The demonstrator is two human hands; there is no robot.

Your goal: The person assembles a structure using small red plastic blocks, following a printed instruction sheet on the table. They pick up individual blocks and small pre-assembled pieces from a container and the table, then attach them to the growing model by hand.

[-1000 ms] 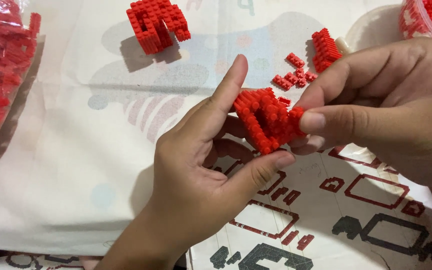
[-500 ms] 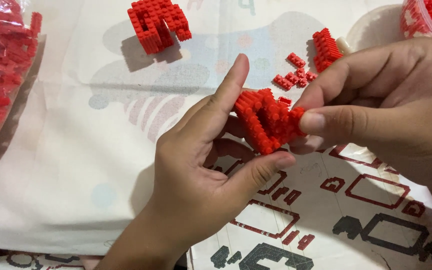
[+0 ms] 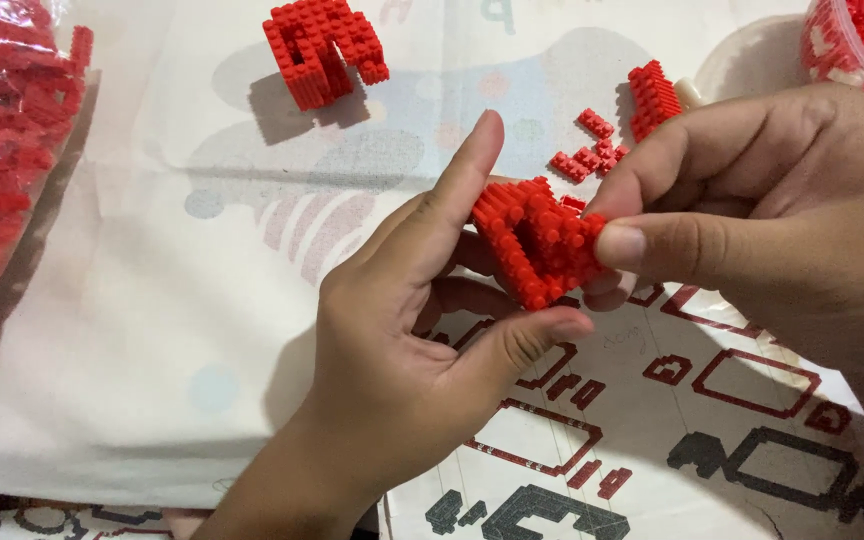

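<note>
Over the instruction sheet (image 3: 712, 420), both hands (image 3: 592, 260) pinch a red brick assembly (image 3: 537, 240).

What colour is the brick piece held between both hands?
Red all over: the brick piece, clearest in the head view.

I've got both hands mid-frame, left hand (image 3: 422, 340) and right hand (image 3: 752, 220), pinching the red brick piece (image 3: 537, 240) between them, so the centre is blocked. Open cloth (image 3: 152, 300) to the left of my left hand, wide free lane there. Far left edge is shut off by the bag of red bricks (image 3: 2, 150). Up top, a built red block (image 3: 324, 50) stands alone, room all round it. Loose red bricks (image 3: 592, 150) and a small red stack (image 3: 652, 100) crowd the gap above my right hand. Clear tub (image 3: 852, 40) closes the top right corner. Instruction sheet (image 3: 672, 440) lies flat below, passable.
</note>
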